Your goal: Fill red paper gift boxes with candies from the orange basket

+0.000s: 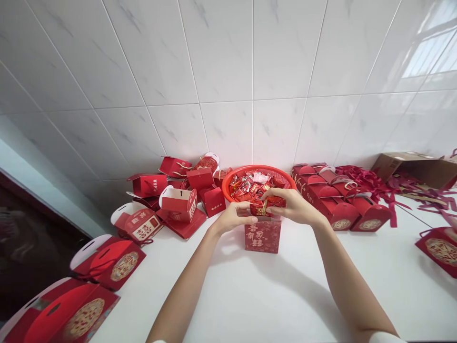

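A red box (262, 237) with pale lettering stands upright on the white table, in front of an orange-red basket (228, 190) full of small wrapped candies (250, 186). Above the box's top, my left hand (236, 217) and my right hand (291, 205) meet around red and gold wrapped candy (259, 209). The fingers of my left hand close on its left side, near the box's rim. My right hand's fingers are bent round its right side. The fingers partly cover the inside of the box.
Several red boxes (178, 205) lie in a loose pile left of the basket, with larger ones (117, 267) nearer. Rows of red boxes (339, 214), dark red ribbons (367, 183) and a cardboard box (407, 166) sit right. Another hand edges in at far right beside a red box (439, 250).
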